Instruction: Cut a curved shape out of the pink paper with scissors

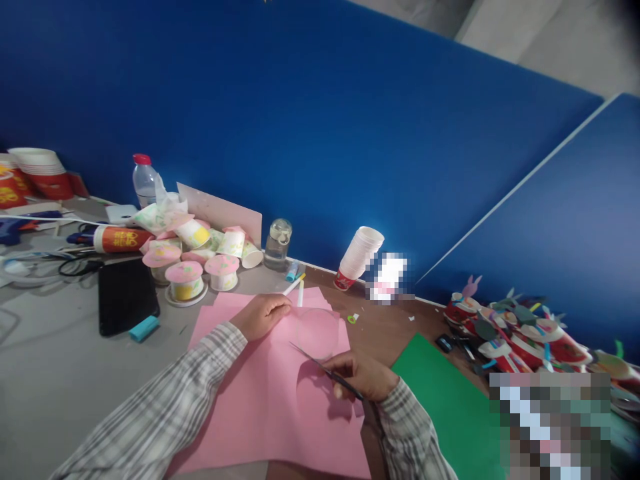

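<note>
Pink paper (245,427) lies before me in overlapping sheets. My left hand (263,317) is closed on the upper part of the top sheet, fingers pinched at its edge. In my right hand (363,375) is a pair of dark scissors (311,358), their tips pointing up and left over the sheet. A curved edge shows in the pink paper around the blades, and part of the sheet bends up beneath my right hand. How far apart the blades are I cannot tell.
Beyond my left hand stand several paper cups with pink tops (184,279) and a glass bottle (277,245). A black tablet-like slab (127,295) and a blue marker cap (144,329) lie left. Rightward are green card (440,400), stacked cups (361,253) and decorated cups (530,343).
</note>
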Motion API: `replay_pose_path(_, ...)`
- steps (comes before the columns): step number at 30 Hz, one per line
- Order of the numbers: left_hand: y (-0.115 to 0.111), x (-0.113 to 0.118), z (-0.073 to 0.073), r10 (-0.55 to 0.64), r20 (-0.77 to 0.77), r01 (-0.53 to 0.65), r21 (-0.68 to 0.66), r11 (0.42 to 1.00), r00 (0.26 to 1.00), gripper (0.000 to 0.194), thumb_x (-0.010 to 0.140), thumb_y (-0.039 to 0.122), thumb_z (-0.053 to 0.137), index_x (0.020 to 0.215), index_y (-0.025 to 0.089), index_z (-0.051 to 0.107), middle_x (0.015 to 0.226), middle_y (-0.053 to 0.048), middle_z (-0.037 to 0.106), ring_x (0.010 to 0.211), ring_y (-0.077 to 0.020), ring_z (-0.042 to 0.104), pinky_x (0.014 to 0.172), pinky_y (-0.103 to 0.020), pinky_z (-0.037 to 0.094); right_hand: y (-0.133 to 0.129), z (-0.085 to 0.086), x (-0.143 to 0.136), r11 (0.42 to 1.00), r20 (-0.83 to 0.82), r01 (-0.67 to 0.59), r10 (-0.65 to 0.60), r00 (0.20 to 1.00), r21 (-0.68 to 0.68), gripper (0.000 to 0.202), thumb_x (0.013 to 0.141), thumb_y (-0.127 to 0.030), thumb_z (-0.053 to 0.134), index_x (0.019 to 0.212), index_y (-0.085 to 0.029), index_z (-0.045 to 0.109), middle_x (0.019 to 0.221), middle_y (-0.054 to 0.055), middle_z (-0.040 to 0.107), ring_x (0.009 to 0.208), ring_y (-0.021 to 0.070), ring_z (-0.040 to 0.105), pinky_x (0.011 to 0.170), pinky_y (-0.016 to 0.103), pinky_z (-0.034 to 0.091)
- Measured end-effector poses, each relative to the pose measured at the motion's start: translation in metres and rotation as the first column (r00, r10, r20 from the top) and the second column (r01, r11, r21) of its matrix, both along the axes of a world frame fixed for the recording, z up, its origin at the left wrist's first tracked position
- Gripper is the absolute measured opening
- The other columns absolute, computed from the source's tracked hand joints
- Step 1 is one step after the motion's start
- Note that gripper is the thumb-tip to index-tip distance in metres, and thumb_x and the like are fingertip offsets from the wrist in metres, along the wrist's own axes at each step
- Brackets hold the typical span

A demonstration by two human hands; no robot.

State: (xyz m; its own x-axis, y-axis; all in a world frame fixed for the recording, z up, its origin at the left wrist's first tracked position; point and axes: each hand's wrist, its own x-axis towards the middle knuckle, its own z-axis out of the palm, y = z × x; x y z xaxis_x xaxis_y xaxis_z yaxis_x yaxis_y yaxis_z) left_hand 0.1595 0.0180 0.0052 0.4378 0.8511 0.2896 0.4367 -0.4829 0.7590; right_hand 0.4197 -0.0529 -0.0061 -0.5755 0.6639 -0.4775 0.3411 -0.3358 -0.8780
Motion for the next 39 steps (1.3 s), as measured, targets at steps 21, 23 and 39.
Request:
replay_pose_path(21,0.0004,0.0007,-0.0005,0.008,-0.013,-0.008,0.024,1.0,1.0,0.019,0.078,0.03,0.047,0.075,0.021,0.063,0.065,0.005,0.062,0.06,-0.01,0.054,0.058,-0.019,0.04,0.0002,0.0003,0.0001,1.0,-0.017,0.0,0.0,1.0,0.012,0.038,0.058,-0.026,0.078,0.094,-0.017,0.071,0.046,-0.009,0.055,0.037,0.0027,0.042,0.037,0.011,0.036)
replay_pose_path(23,0.0003,0.0006,-0.0005,0.014,-0.013,-0.014,0.027,1.0,1.0,0.019,0.078,0.03,0.047,0.074,0.021,0.063,0.064,0.005,0.061,0.06,-0.0098,0.054,0.058,-0.019,0.04,-0.0001,0.0019,-0.0012,1.0,-0.009,0.003,-0.003,1.0,0.021,0.035,0.056,-0.026,0.079,0.09,-0.016,0.072,0.045,-0.01,0.054,0.037,0.0023,0.04,0.036,0.011,0.035)
replay_pose_path(39,0.0002,0.0007,-0.0023,0.04,0.001,-0.04,0.056,0.998,0.999,0.019,0.078,0.03,0.046,0.072,0.021,0.062,0.061,0.005,0.059,0.057,-0.01,0.052,0.056,-0.019,0.039,-0.0006,0.0045,-0.005,0.999,-0.014,0.047,-0.047,0.999,0.014,0.035,0.057,-0.028,0.078,0.09,-0.017,0.072,0.049,-0.007,0.061,0.037,0.0029,0.043,0.036,0.012,0.035)
